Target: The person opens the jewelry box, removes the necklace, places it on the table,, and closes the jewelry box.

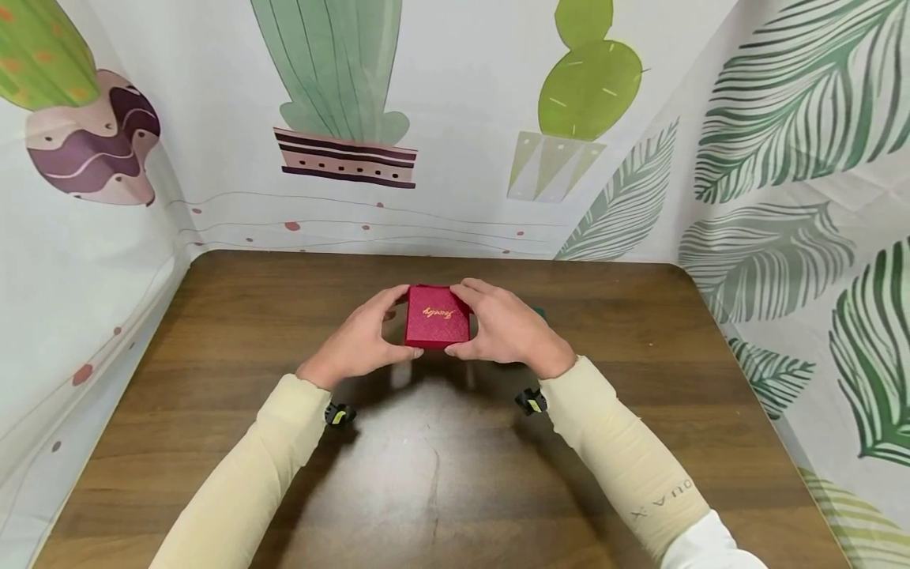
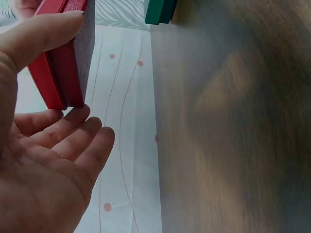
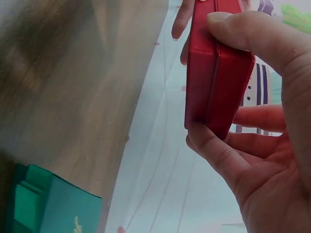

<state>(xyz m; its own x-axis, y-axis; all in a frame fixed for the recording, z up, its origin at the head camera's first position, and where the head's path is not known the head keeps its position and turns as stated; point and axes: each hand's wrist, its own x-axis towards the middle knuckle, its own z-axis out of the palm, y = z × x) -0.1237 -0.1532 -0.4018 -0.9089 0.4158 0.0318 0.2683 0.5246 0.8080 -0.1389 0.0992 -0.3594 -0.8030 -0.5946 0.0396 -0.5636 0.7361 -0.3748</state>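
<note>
A small red jewelry box (image 1: 437, 316), lid closed and marked with gold lettering, is held up off the table between both hands. From its left side my left hand (image 1: 362, 336) pinches it, thumb on the near face and fingertips at the far edge; the box (image 2: 63, 73) shows its lid seam in the left wrist view. My right hand (image 1: 508, 324) grips the opposite side, thumb across the seam and fingers behind, as the right wrist view shows on the red box (image 3: 214, 82).
A green box (image 3: 68, 204) with gold lettering rests on the brown wooden table (image 1: 398, 482); in the head view my right hand mostly hides it. Printed cloth with cacti and leaves (image 1: 469, 213) hangs behind the table and along its sides.
</note>
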